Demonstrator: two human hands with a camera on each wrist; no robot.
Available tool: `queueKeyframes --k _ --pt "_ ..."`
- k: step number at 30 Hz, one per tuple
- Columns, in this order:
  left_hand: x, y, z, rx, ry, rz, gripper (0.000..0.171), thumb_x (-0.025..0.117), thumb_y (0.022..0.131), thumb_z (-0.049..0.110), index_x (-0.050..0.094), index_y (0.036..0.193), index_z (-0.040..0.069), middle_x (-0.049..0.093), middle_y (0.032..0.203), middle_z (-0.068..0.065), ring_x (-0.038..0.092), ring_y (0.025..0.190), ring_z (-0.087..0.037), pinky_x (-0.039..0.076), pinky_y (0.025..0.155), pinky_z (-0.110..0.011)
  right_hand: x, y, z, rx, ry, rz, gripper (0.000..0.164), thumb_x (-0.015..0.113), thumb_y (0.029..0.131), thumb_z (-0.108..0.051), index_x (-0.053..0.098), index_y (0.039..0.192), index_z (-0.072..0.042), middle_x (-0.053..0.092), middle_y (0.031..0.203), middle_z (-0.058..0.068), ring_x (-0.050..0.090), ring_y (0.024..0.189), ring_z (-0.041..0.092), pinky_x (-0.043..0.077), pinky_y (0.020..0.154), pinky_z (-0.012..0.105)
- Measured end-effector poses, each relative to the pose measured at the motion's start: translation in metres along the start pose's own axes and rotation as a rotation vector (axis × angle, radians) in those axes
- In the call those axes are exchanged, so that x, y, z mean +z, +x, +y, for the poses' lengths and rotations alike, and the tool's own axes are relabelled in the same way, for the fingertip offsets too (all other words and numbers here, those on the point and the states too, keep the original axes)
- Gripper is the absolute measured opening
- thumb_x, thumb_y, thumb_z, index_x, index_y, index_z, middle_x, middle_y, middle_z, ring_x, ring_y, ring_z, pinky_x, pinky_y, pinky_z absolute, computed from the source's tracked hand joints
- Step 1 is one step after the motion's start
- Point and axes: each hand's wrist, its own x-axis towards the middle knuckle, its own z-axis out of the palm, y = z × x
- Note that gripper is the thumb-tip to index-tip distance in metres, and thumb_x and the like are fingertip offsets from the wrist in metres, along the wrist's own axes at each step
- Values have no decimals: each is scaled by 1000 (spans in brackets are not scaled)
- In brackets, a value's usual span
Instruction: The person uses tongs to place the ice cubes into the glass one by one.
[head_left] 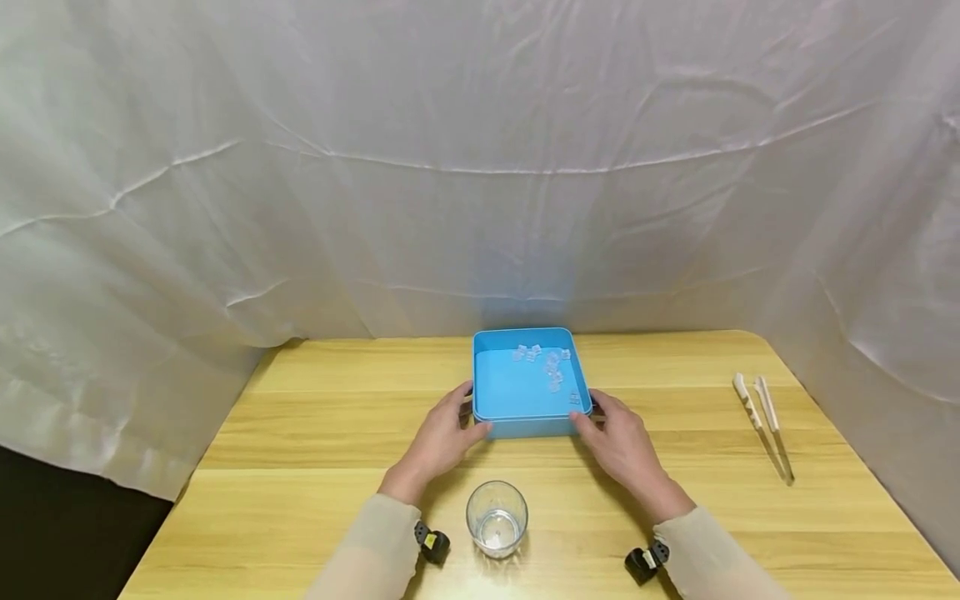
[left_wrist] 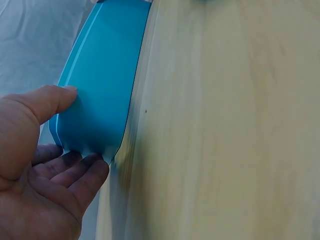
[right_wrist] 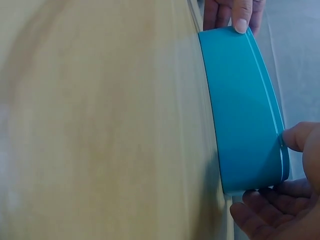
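A blue rectangular box (head_left: 513, 427), open at the top, stands on the table near the curtain. Small clear cubes (head_left: 553, 367) lie inside it, mostly toward its far and right sides. My left hand (head_left: 438, 437) holds the near left corner, thumb on the front wall and fingers against the side, as the left wrist view also shows. At the near right corner my right hand (head_left: 621, 437) grips the box the same way, thumb by the rim. In the right wrist view the box's front wall (right_wrist: 242, 110) shows between both hands.
A clear drinking glass (head_left: 497, 518) stands between the forearms, nearer than the box. Far to the right lie what look like tongs (head_left: 767, 427), white at one end and metal at the other. A pale curtain (head_left: 525, 208) hangs behind the wooden table (head_left: 330, 417) and along its sides.
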Motion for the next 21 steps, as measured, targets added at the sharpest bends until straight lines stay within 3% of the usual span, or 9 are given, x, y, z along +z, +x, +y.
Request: queueKeyframes --k 21 --pt "5 5 0 -18 -6 14 79 71 102 30 31 166 8 42 164 -19 54 143 -36 47 118 -49 1 3 -1 22 26 17 62 63 106 -35 50 150 7 63 138 29 67 120 43 56 102 60"
